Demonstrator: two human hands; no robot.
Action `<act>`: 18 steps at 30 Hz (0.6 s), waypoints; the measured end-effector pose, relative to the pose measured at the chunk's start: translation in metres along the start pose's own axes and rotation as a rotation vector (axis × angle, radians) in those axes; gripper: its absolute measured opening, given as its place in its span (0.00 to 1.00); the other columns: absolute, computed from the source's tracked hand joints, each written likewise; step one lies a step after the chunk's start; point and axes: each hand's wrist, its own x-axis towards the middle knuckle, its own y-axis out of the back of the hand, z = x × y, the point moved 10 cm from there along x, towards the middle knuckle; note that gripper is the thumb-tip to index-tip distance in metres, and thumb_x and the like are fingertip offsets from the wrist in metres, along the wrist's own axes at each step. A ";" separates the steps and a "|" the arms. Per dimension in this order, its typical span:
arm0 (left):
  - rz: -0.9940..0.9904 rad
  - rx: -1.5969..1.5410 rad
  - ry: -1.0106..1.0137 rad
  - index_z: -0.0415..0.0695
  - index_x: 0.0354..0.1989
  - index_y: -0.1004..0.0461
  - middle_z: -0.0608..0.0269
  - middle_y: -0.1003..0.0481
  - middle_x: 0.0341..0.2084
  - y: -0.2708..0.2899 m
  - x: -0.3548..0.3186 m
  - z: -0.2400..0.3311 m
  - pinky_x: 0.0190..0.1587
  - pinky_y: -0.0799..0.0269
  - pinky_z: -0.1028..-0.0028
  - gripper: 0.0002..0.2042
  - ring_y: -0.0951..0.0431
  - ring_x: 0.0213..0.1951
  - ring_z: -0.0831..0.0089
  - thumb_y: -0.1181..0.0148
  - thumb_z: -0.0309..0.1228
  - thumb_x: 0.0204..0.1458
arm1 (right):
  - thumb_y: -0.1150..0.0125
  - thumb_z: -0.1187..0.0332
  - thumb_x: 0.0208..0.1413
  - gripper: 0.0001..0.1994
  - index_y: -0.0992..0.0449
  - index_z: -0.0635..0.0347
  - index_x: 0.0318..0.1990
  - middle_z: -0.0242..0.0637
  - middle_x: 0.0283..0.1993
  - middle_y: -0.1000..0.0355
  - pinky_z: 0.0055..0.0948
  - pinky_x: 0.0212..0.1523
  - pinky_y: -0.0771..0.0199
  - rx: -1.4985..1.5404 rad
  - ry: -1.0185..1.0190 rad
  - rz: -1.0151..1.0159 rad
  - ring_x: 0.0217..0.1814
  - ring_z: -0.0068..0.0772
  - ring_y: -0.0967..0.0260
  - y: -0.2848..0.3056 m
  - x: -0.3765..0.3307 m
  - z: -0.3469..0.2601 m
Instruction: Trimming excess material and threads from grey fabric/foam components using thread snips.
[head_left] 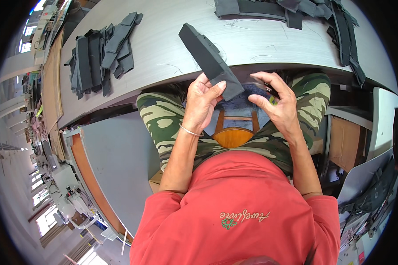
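Observation:
My left hand (203,99) pinches the lower end of a dark grey fabric strip (208,53) between thumb and fingers. The strip is stiff and flat, slanting up and left over the table's near edge. Close to its right side, my right hand (276,104) curls round small dark metal thread snips (269,89), mostly covered by the fingers. Their tip points toward the strip but stands apart from it. A loose pile of similar grey strips (90,62) lies on the table at the left.
More grey fabric pieces (261,11) lie along the far side of the pale table (163,48), with long strips (342,39) at the right. Loose thread ends are scattered on the surface. Below my hands is a wooden stool (233,137); a grey panel (119,154) stands at my left.

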 end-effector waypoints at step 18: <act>-0.072 0.061 0.001 0.36 0.47 0.30 0.61 0.23 0.37 -0.015 -0.002 0.003 0.38 0.24 0.77 0.14 0.23 0.35 0.78 0.39 0.21 0.51 | 0.44 0.77 0.42 0.07 0.31 0.60 0.32 0.35 0.25 0.38 0.29 0.26 0.41 -0.183 0.266 -0.232 0.23 0.34 0.38 -0.029 -0.004 -0.017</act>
